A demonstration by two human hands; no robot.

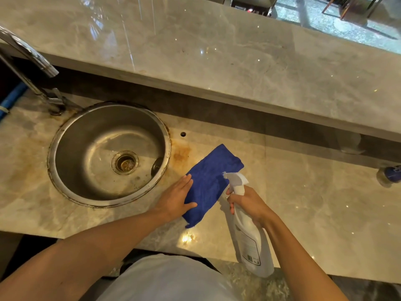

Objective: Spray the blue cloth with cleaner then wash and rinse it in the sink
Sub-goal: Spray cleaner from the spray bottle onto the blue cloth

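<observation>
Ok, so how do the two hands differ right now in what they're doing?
The left hand lies flat with straight fingers on the blue cloth, pressing it to the counter; the right hand curls around the neck of the white spray bottle. The left hand rests on the cloth's left edge, near the sink; the right hand is raised, aiming the nozzle at the cloth. Both are bare and work on the same cloth.
</observation>
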